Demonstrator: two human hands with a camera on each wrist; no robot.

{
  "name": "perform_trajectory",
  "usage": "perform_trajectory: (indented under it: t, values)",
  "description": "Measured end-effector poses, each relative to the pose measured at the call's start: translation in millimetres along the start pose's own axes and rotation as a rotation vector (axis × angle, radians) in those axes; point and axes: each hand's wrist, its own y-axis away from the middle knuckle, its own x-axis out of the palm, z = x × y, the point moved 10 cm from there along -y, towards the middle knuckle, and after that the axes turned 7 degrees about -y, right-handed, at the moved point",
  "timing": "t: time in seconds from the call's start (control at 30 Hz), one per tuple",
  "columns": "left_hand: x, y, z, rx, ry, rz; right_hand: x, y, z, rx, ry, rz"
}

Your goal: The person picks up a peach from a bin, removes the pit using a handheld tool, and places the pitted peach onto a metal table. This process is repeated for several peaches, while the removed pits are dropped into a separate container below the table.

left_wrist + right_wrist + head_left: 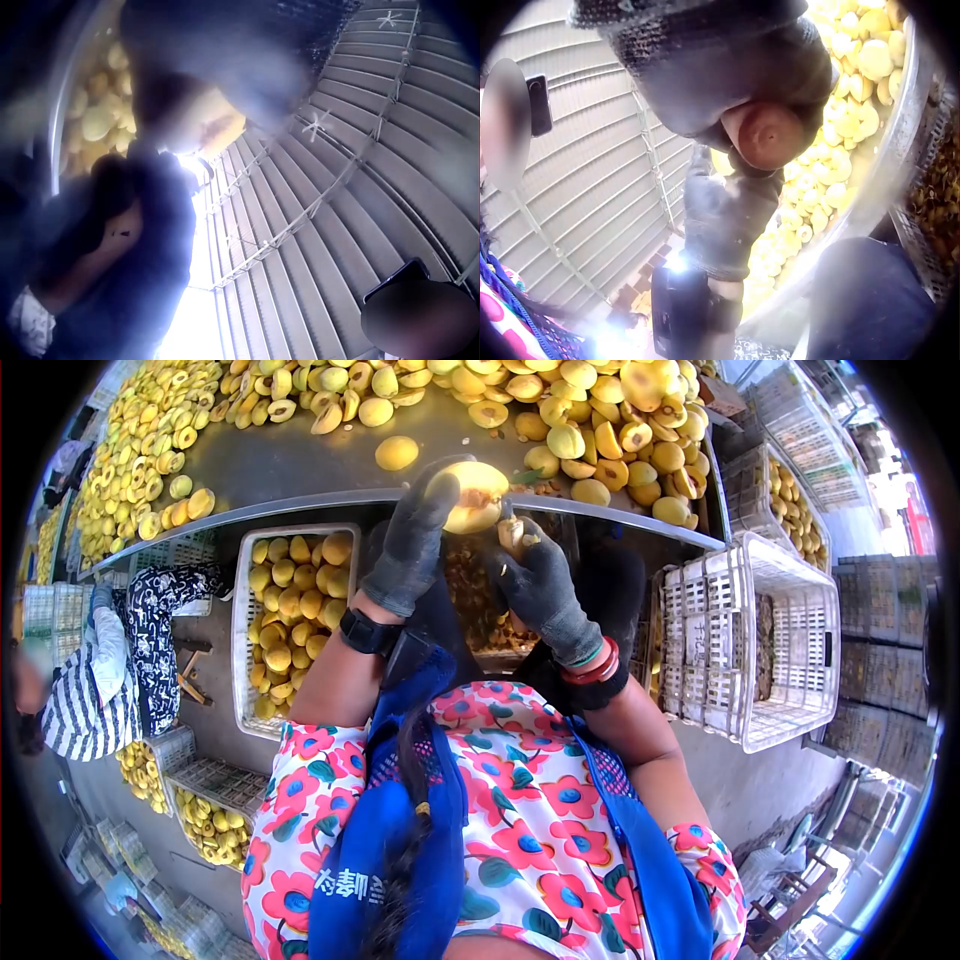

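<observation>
My left hand [408,550], in a dark glove, holds a yellow peach [478,498] over the metal table's near edge, its cut face showing a reddish middle. Just right of the fruit, my gloved right hand [545,592] grips a tool with a wooden handle [769,136]. The round butt of that handle sticks out of the fist in the right wrist view. A thin curved piece [204,169] shows beside the peach in the left wrist view; the rest of the tool's working end is hidden. Both hands are close together, fingers bent.
Peach halves [590,420] pile across the metal table [300,470]. A white crate of whole peaches [245,690] stands at left; another white crate [745,650] lies tipped at right. Below my hands sits a container of scraps [480,600]. Another person in stripes [90,700] is at far left.
</observation>
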Motion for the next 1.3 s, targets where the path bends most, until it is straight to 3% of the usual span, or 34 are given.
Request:
perform_trajectory:
  t: [0.2,0.3,0.4,0.6,0.7,0.8,0.9,1.1,1.2,1.3]
  values:
    - [6,10,-8,0.129,-0.165,-0.121,-3,6,9,-0.063,0.11,-0.006]
    - [8,14,-9,0.078,-0.04,-0.154,-1,6,4,-0.1,-0.051,-0.011]
    - [11,16,-17,0.111,-0.067,-0.152,0,7,0,-0.003,-0.052,-0.037]
    - [9,22,-31,0.239,-0.248,-0.205,3,7,10,-0.064,-0.037,0.013]
    - [10,28,-39,0.281,-0.347,-0.277,9,10,3,0.121,-0.213,0.052]
    - [10,31,-44,0.343,-0.383,-0.307,20,23,-12,0.531,-0.418,0.143]
    - [9,32,-31,0.366,-0.328,-0.325,27,23,-6,0.45,-0.467,0.149]
    - [5,32,-16,0.351,-0.348,-0.302,17,13,0,0.033,-0.111,0.049]
    - [6,32,-20,0.427,-0.442,-0.307,15,13,-9,0.115,-0.128,0.036]
    - [8,37,-27,0.463,-0.399,-0.347,18,17,-9,0.174,-0.341,-0.021]
